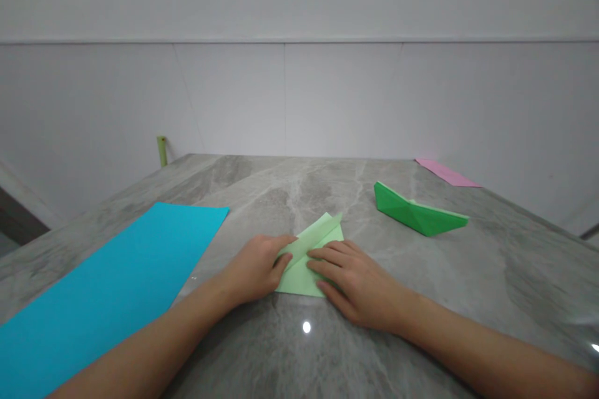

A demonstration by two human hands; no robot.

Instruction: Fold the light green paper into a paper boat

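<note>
A light green sheet of paper [302, 282], partly folded, lies on the table between my hands. One long flap of it stands up along a slanting crease. My left hand [255, 267] pinches this flap at its left end, thumb in front and fingers behind. The fingers of my right hand [358, 283] are stretched out and lie on the right part of the sheet, covering its right edge. A folded green paper boat [416, 212] stands farther off to the right, apart from both hands.
A large blue sheet [116, 287] lies on the left of the grey marbled table [299, 361], partly behind my left forearm. At the far right edge is a pink paper [447, 173]. Behind the table rises a white wall [299, 100], with a small green post [161, 151] at the left.
</note>
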